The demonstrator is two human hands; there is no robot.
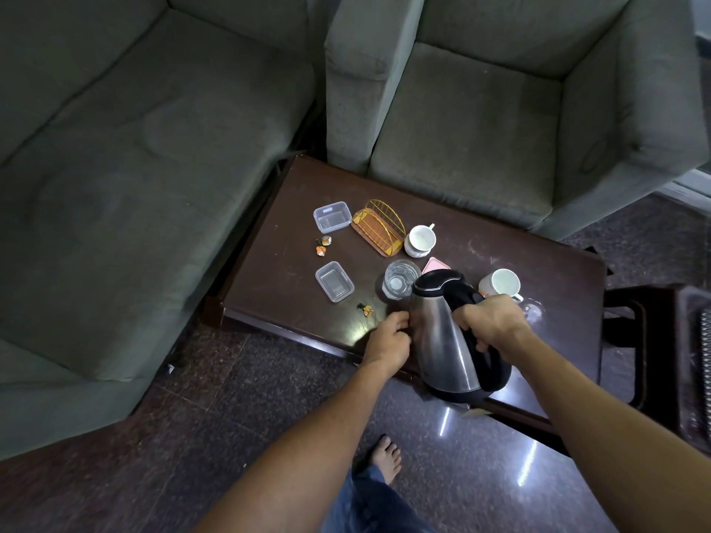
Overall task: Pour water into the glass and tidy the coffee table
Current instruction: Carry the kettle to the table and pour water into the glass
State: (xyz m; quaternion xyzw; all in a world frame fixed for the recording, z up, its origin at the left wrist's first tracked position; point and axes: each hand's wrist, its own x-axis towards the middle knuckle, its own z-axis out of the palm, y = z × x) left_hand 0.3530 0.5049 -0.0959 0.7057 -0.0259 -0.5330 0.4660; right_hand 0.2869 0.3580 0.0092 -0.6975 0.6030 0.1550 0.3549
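— Grey sofas hemmed in the dark worktop (481,240). How far had it got?

— Pouring, I'd judge. The right hand (490,321) gripped the kettle (442,340) by its black handle, the left hand (388,338) pressed against its steel side, spout tipped over the glass (400,279), which seemed to hold a little water.

— And the tidying?

— Not begun, I'd say: sweet wrappers (322,246), two clear tubs (334,281) and two white cups (421,239) lay scattered.

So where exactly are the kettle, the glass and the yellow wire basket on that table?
kettle (442,340): head view, on its shiny steel side.
glass (400,279): head view, on its see-through inside, beside the kettle's spout.
yellow wire basket (379,231): head view, on its orange-brown floor under the wire arches.
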